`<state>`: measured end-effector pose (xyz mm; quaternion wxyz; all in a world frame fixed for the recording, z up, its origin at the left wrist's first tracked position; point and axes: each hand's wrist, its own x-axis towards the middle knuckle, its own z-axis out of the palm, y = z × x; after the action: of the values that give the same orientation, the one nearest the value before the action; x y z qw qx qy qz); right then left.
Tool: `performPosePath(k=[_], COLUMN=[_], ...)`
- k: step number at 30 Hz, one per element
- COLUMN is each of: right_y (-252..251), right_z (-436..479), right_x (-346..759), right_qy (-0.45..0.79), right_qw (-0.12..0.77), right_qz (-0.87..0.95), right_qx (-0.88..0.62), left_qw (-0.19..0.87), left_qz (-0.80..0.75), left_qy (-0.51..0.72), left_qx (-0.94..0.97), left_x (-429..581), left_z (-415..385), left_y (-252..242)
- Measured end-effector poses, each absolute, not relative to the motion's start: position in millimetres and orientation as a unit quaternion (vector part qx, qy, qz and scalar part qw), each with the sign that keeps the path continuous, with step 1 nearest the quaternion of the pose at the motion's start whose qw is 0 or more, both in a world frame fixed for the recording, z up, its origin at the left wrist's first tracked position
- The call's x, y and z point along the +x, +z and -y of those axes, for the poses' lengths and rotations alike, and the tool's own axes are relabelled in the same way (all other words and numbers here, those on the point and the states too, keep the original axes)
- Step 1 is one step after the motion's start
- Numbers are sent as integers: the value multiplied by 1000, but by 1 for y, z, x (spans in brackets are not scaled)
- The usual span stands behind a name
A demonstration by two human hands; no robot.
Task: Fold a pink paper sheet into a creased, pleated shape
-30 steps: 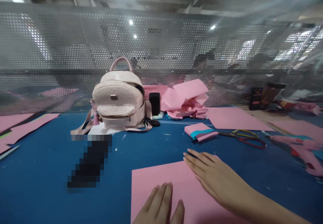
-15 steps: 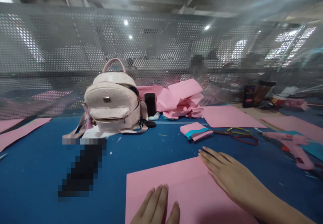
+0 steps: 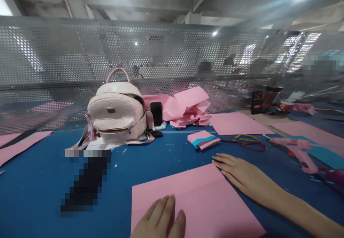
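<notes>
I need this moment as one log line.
left hand: on pink sheet | right hand: at sheet's far right corner | beyond: folded packet, scissors, glue gun

Plain pink all across the sheet (image 3: 209, 195), deep blue on the table (image 3: 34, 188)! More pink on the folded packet (image 3: 202, 139), banded in turquoise, and the scissors (image 3: 238, 140) flash one yellow handle, one red; grey for the hole-dotted screen (image 3: 172, 59).
</notes>
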<state>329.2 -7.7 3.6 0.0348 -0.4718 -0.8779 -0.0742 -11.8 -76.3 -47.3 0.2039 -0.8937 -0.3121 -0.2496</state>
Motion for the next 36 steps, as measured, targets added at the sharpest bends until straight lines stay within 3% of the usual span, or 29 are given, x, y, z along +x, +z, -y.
performPosePath(k=[4,8,20,25,28,31,36], right_y=[21,25,30,24,22,32,58], right_z=[4,0,-3,0,15,41,64], right_x=[326,319,315,313,304,291,273], right_qy=[80,156,294,406,542,640,577], right_qw=[94,123,170,170,187,116,2], right_qz=[839,829,798,746,674,657,768], right_qx=[-531,-522,-497,-500,-466,-381,-277], left_qw=[36,-130,-136,-80,-51,-71,-133], left_qz=[276,394,434,417,390,348,265], left_qy=[-229,-173,-172,-197,-202,-182,-157], left_qx=[-933,-893,-874,-884,-897,-917,-942], left_x=[-19,-21,-18,-19,-23,-24,-19], left_z=[53,35,33,34,34,36,45], left_y=[-15,14,16,20,27,33,29])
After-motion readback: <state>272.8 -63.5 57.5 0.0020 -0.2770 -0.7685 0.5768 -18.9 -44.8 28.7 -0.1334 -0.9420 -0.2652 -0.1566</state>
